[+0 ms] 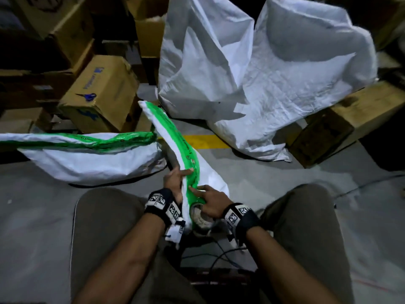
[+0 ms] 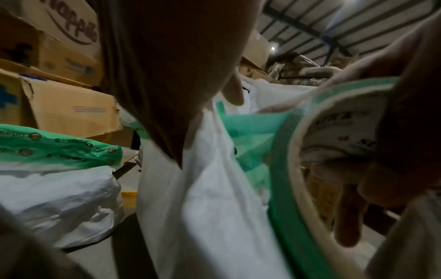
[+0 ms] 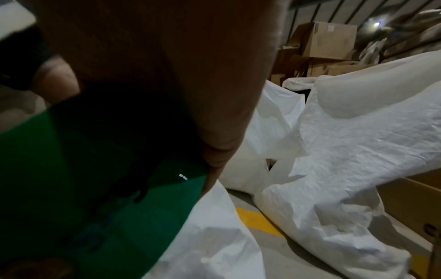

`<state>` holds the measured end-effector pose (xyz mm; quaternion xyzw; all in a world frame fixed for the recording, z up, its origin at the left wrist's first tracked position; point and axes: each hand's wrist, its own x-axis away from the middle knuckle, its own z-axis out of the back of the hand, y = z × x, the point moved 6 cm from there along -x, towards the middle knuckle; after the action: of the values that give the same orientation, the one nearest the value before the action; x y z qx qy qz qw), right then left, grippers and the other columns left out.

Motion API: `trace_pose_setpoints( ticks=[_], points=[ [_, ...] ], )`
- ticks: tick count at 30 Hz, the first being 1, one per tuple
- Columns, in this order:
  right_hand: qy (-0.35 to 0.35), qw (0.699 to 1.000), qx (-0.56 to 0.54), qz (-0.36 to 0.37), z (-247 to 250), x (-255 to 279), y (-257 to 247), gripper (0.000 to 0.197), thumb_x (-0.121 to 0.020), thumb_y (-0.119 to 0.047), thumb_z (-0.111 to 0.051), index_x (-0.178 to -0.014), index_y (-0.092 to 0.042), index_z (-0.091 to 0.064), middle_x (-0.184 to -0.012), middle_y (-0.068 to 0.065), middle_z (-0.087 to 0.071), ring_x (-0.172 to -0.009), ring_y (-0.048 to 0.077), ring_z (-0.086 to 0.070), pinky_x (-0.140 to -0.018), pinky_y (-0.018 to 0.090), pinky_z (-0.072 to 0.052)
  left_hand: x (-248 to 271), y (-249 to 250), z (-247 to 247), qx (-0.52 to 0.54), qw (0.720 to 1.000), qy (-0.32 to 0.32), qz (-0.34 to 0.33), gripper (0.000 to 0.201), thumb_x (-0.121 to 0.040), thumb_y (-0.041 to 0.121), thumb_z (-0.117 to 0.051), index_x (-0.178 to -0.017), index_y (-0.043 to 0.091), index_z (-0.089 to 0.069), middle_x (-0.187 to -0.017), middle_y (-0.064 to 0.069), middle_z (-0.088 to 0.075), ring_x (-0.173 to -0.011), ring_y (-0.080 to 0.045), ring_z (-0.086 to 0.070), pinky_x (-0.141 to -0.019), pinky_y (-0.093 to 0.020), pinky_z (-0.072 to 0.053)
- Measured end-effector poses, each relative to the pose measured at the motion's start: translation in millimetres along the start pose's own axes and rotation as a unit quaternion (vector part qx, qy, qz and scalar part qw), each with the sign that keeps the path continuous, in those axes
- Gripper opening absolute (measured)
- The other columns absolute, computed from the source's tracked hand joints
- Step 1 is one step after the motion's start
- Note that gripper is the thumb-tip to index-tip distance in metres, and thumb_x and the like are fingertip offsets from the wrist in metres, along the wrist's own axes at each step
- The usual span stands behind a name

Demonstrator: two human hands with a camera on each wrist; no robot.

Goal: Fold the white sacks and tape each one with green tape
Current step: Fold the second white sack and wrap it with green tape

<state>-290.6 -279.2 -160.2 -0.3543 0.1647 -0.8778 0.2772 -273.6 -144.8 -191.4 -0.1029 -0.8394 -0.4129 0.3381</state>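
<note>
Sack (image 1: 210, 172) with green tape (image 1: 186, 154) stands between the knees; left hand (image 1: 175, 183) pinches its folded edge, right hand (image 1: 211, 202) grips the tape roll (image 1: 200, 216), forefinger pressing tape toward 10 o'clock.

I'm seeing cardboard boxes (image 1: 103, 93) stacking up left, blue scissors (image 1: 87, 96) lying on one, yellow floor line (image 1: 202, 141) running across.

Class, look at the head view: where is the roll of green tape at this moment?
The roll of green tape sits low in the centre, between the knees, held in the right hand against the near end of the sack being taped; the left hand is just left.
</note>
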Motion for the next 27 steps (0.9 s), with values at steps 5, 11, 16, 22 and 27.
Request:
trace_pose_setpoints(
  ticks=[5,11,16,22,27],
  points=[
    [-0.020,0.999,-0.035,-0.030,-2.6,7.4,0.5,0.072,-0.084,-0.030,-0.052,-0.154,-0.032,-0.036,-0.160,0.000,-0.035,-0.140,0.025,-0.041,-0.109,0.034,-0.036,7.3,-38.6,13.6,-0.151,0.981,0.053,0.110,0.015,-0.099,0.007,-0.055,-0.088,0.000,-0.062,-0.058,-0.015,-0.066,-0.043,-0.022,-0.063,-0.038,-0.027,-0.050],
    [-0.015,0.998,-0.018,-0.062,-12.1,12.7,3.7,0.064,-0.075,-0.024,-0.055,-0.138,-0.025,-0.057,-0.132,0.014,-0.059,-0.117,0.036,-0.059,-0.095,0.040,-0.051,9.3,-63.8,21.9,-0.273,0.954,0.084,0.091,0.031,-0.084,0.016,-0.071,-0.107,-0.004,-0.067,-0.094,-0.012,-0.069,-0.080,-0.022,-0.066,-0.067,-0.025,-0.052],
    [0.054,0.994,-0.071,-0.059,3.1,21.9,14.2,0.048,-0.080,-0.029,-0.056,-0.126,-0.032,-0.067,-0.126,0.012,-0.060,-0.117,0.034,-0.058,-0.094,0.037,-0.049,25.8,-50.5,24.0,-0.360,0.912,0.196,-0.015,0.027,-0.069,0.015,-0.071,-0.093,0.001,-0.072,-0.080,-0.010,-0.074,-0.072,-0.022,-0.070,-0.061,-0.026,-0.055],
    [0.082,0.991,-0.099,-0.041,10.4,37.9,17.9,0.082,-0.061,-0.036,-0.041,-0.142,-0.048,-0.045,-0.123,0.008,-0.051,-0.115,0.035,-0.057,-0.094,0.037,-0.045,23.7,-21.3,5.9,-0.401,0.885,0.207,-0.115,0.033,-0.068,0.014,-0.074,-0.100,0.005,-0.077,-0.096,-0.016,-0.075,-0.093,-0.030,-0.071,-0.077,-0.034,-0.053],
    [0.022,0.998,0.048,-0.035,5.0,46.3,17.0,0.087,-0.078,-0.042,-0.053,-0.153,-0.055,-0.012,-0.133,0.011,-0.049,-0.116,0.042,-0.057,-0.094,0.044,-0.047,22.8,1.8,4.5,-0.379,0.884,0.238,-0.135,0.034,-0.074,0.011,-0.079,-0.108,0.006,-0.076,-0.102,-0.014,-0.075,-0.095,-0.030,-0.071,-0.081,-0.036,-0.056]
  ],
)
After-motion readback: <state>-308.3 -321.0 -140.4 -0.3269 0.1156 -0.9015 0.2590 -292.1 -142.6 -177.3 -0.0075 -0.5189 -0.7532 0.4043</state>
